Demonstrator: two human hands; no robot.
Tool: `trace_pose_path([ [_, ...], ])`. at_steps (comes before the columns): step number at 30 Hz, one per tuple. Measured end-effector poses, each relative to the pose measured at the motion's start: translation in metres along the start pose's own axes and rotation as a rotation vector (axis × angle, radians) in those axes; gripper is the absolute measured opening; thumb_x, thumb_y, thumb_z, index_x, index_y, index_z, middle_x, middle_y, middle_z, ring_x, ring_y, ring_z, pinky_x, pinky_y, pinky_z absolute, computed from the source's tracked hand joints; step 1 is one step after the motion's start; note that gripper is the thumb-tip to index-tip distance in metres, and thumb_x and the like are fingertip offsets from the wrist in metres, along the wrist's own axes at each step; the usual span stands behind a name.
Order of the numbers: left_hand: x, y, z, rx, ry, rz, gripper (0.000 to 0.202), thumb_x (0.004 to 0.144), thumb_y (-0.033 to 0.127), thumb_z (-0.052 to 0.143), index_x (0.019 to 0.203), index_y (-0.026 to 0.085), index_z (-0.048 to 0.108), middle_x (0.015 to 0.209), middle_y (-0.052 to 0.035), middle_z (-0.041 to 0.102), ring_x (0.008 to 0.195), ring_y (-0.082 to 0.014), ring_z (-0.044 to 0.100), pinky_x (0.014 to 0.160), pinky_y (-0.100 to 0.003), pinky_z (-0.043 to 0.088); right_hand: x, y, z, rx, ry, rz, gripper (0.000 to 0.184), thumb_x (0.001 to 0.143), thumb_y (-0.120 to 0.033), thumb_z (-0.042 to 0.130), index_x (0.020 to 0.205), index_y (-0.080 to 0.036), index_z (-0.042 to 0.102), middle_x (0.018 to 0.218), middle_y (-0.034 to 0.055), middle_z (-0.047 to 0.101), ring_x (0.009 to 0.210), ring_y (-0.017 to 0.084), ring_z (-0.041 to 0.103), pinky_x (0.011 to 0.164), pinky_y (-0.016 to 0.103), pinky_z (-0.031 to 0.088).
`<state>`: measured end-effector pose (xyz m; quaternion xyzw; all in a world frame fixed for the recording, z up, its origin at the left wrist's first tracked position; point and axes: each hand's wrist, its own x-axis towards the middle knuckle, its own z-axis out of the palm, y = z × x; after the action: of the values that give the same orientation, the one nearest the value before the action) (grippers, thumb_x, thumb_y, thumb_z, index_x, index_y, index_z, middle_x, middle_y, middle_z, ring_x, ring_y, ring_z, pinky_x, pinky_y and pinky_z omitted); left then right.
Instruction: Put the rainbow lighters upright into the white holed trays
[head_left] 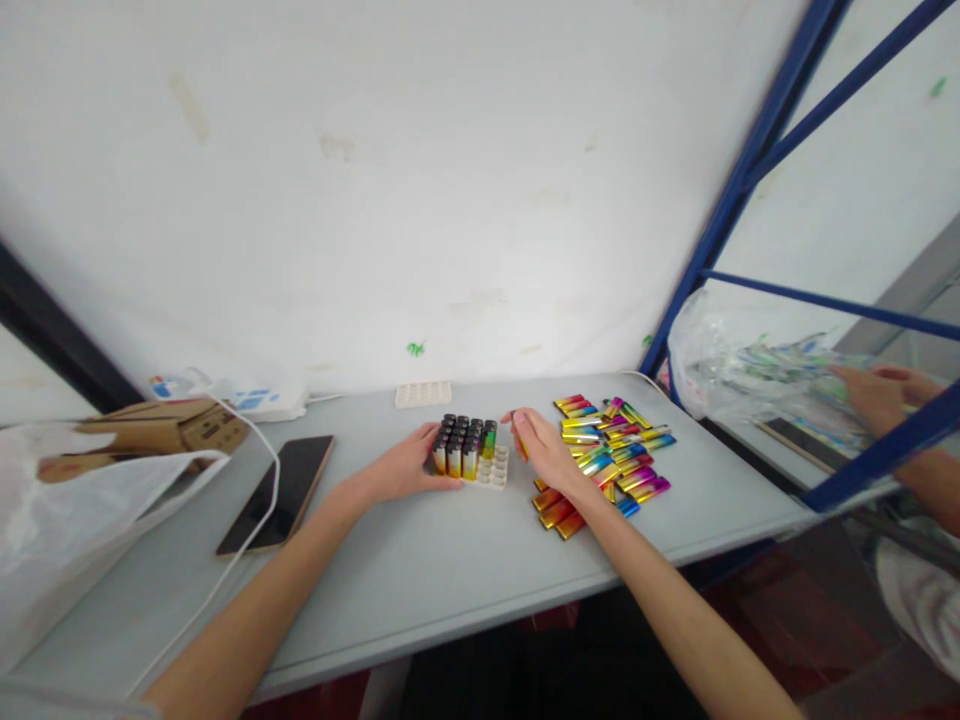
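A white slotted tray [495, 470] on the grey table [420, 560] holds several upright rainbow lighters [463, 445] with black tops. My left hand [409, 462] rests against the tray's left side, fingers curled on it. My right hand [541, 447] hovers just right of the tray, fingers pinched on a lighter [519, 446] that is mostly hidden. A heap of loose rainbow lighters [611, 455] lies on the table right of that hand.
A second white tray [424, 393] lies by the wall. A phone [281, 490] with a white cable, a cardboard box [161, 428] and a white plastic bag [60, 530] are at the left. Behind a blue frame [750, 170], another person's hand [874, 395] works by a clear bag.
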<state>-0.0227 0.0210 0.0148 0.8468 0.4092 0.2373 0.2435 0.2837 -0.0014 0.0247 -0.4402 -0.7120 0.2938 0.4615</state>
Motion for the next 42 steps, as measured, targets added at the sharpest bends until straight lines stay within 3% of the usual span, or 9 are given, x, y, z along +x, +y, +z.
trace_pose_path([
  [3,0.000,0.002,0.000,-0.003,-0.004,-0.004,0.092,0.080,0.057,0.100,0.157,0.022,0.066,0.161,-0.0143,0.068,0.150,-0.0417,0.065,0.137,-0.051,0.046,0.000,-0.003,-0.003,-0.059,0.045,-0.090,0.055,0.107,-0.077,0.059,0.104,-0.024,0.072,0.104,0.0094,0.070,0.094,0.025,0.068,0.078,0.036,0.058],
  [5,0.000,0.002,0.000,-0.008,-0.007,-0.009,0.093,0.080,0.057,0.100,0.158,0.021,0.066,0.161,-0.0146,0.068,0.151,-0.0417,0.065,0.137,-0.051,0.046,-0.001,-0.005,-0.004,-0.115,0.055,-0.117,0.050,0.103,-0.073,0.068,0.090,-0.025,0.068,0.093,0.0066,0.069,0.088,0.024,0.067,0.077,0.035,0.056],
  [9,0.000,0.002,0.000,-0.015,0.003,-0.002,0.092,0.079,0.057,0.100,0.158,0.023,0.066,0.161,-0.0136,0.068,0.150,-0.0411,0.065,0.137,-0.051,0.046,-0.003,-0.009,-0.003,-0.149,0.062,-0.054,0.047,0.103,-0.069,0.070,0.083,-0.027,0.058,0.063,-0.0047,0.057,0.060,0.018,0.054,0.065,0.031,0.045],
  [21,-0.002,0.005,-0.003,-0.028,-0.015,-0.034,0.088,0.081,0.056,0.098,0.156,0.023,0.066,0.158,-0.0148,0.069,0.146,-0.0406,0.067,0.135,-0.051,0.048,-0.001,-0.015,0.009,-0.113,-0.108,-0.012,0.041,0.104,-0.062,0.077,0.087,-0.027,0.063,0.072,-0.0024,0.071,0.064,0.018,0.059,0.064,0.029,0.041],
  [29,-0.002,0.002,-0.002,-0.008,-0.018,-0.043,0.095,0.081,0.062,0.098,0.160,0.023,0.065,0.164,-0.0158,0.066,0.151,-0.0419,0.065,0.138,-0.052,0.045,0.003,-0.012,0.009,-0.435,-0.214,-0.033,0.046,0.097,-0.055,0.093,0.070,-0.025,0.069,0.062,-0.0007,0.064,0.060,0.018,0.053,0.063,0.031,0.031],
  [32,-0.002,0.000,-0.001,0.002,-0.015,-0.030,0.098,0.081,0.065,0.097,0.162,0.023,0.063,0.165,-0.0165,0.066,0.152,-0.0428,0.064,0.138,-0.054,0.044,0.002,-0.006,-0.003,-0.406,-0.229,-0.060,0.048,0.103,-0.058,0.086,0.071,-0.025,0.073,0.065,-0.0003,0.067,0.060,0.018,0.054,0.065,0.031,0.033],
  [35,-0.002,-0.002,-0.001,0.006,-0.003,-0.035,0.099,0.081,0.067,0.097,0.163,0.022,0.063,0.164,-0.0164,0.067,0.152,-0.0438,0.065,0.137,-0.053,0.047,0.004,0.005,-0.029,-0.360,-0.097,-0.102,0.042,0.113,-0.053,0.073,0.083,-0.023,0.079,0.077,0.0025,0.075,0.071,0.020,0.063,0.074,0.031,0.044],
  [37,-0.002,-0.003,-0.001,0.005,0.002,-0.038,0.098,0.080,0.067,0.097,0.161,0.023,0.064,0.163,-0.0156,0.068,0.150,-0.0443,0.066,0.136,-0.053,0.049,0.006,0.016,-0.049,-0.394,-0.034,-0.095,0.028,0.108,-0.046,0.080,0.094,-0.022,0.083,0.093,0.0066,0.081,0.087,0.023,0.069,0.085,0.033,0.050],
  [42,-0.001,-0.003,-0.001,-0.003,0.006,-0.032,0.098,0.080,0.065,0.098,0.162,0.026,0.063,0.163,-0.0143,0.068,0.148,-0.0427,0.067,0.136,-0.053,0.047,0.009,0.042,-0.069,-0.458,-0.202,-0.014,0.023,0.100,-0.043,0.089,0.100,-0.021,0.083,0.101,0.0083,0.081,0.097,0.026,0.071,0.094,0.036,0.053],
])
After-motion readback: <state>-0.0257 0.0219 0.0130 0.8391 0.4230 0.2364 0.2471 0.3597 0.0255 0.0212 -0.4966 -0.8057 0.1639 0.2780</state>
